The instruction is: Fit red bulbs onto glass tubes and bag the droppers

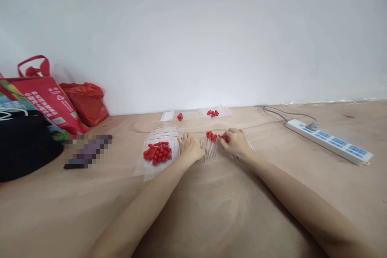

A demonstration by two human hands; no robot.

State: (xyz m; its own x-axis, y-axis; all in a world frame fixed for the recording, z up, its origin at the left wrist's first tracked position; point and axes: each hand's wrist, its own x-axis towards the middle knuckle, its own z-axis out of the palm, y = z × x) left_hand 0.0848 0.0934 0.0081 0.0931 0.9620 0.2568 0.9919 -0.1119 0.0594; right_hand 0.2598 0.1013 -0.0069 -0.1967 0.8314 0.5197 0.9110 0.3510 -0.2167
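Glossy, red, rounded pieces with narrow necks lie in a heap (157,152) on overlapping clear zip bags (165,132), left of centre on the bench (193,221). To the right, thin, clear tubes (211,154) lie side by side between the hands, with a small red group (211,136) at their far ends; more tube ends emerge beneath the right hand (235,142).

The left forearm reaches inward; the left hand (190,147) is palm down, fingers partly curled, beside the zip bags. Whether it grips anything cannot be told. The right hand is bent over, fingers loosely curled, with red pieces (224,138) at its fingertips; how firmly they are held cannot be told.

Counted left to right: one large heap, too overlapped to number; two red clusters (left (179,116), right (213,113)) on clear packaging near the wall; one power strip (329,141) bearing one plug (312,125).
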